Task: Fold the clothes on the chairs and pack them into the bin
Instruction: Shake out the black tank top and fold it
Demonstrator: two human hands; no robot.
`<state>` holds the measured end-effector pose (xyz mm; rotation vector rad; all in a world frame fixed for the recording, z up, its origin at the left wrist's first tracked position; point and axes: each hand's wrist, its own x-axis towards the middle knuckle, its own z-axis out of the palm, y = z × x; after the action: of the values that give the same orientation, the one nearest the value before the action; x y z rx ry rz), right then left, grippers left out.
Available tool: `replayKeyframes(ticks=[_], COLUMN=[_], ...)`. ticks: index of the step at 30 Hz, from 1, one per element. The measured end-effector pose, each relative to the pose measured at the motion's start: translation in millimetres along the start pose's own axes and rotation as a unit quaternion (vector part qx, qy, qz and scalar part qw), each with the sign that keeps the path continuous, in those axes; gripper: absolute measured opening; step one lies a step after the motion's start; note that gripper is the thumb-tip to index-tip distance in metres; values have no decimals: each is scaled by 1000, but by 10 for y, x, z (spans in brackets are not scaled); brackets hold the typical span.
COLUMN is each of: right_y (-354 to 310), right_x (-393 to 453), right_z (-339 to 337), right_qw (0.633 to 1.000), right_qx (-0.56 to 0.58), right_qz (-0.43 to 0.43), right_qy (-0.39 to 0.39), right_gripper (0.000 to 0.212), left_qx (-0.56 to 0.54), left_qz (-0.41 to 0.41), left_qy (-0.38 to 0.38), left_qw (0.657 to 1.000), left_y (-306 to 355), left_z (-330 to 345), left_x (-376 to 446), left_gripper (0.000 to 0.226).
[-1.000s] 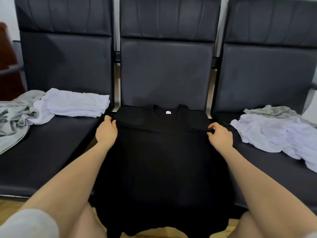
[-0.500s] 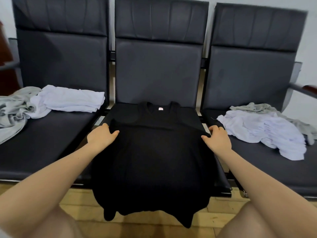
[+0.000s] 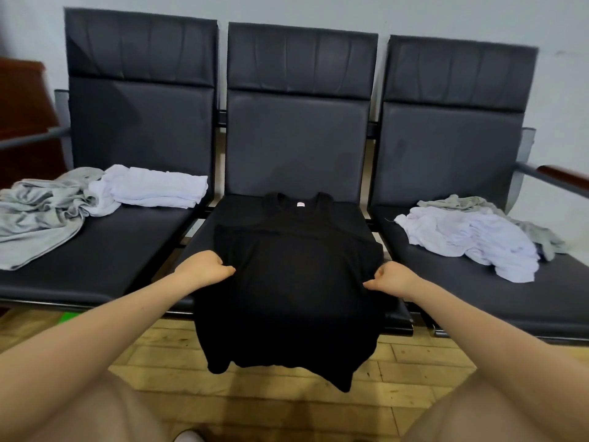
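Head view, hands (image 3: 299, 275) gripping black shirt (image 3: 296, 282)

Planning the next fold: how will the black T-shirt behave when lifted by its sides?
Probably floppy: the black T-shirt already droops over the seat edge. Likely light, since the left hand and right hand merely pinch it. It may sag between them.

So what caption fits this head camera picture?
Both hands, left hand and right hand, pinch the black shirt spread on the middle chair.
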<state>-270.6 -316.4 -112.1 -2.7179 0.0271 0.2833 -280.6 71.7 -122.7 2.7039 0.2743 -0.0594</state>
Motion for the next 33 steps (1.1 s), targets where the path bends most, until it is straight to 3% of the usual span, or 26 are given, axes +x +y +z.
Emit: replayKeyframes(ticks=[3,4,6,8,14,18,23,28,33], right_y=[-107,-144,-201,-191,107,227,181,176,262], right_x=[0,10,26,84,124,90,99,80,176], right_z=[134,155,129,50,-205,-189,-102,-92,-71], right_qw=[999,996,973,945,954,973,990,985,970], right_qx=[22,68,203,285,174,113,55,96,169], right_qz=[4,14,48,96,145,128,106,111,126], right_qy=[39,61,102,130,198,156,75,92,121], right_gripper=[39,34,18,29,33,17,24,22,30], left_qx=[-58,-115,-269,-342,-241,-181,-24,17,56], left_qz=[8,1,-37,-62,-74,-75,-21,-14,0], left_qy=[6,23,54,73,109,87,92,148,149], left_qw=[998,993,961,935,962,977,995,989,987], left_y=[8,16,32,-16,-359,-450,-388,-167,28], left_z=[34,39,18,-24,-175,-191,-112,29,169], left_x=[-46,-55,-73,-42,10,-24,-104,-111,30], left_gripper=[33,28,39,41,33,32,33,42,25])
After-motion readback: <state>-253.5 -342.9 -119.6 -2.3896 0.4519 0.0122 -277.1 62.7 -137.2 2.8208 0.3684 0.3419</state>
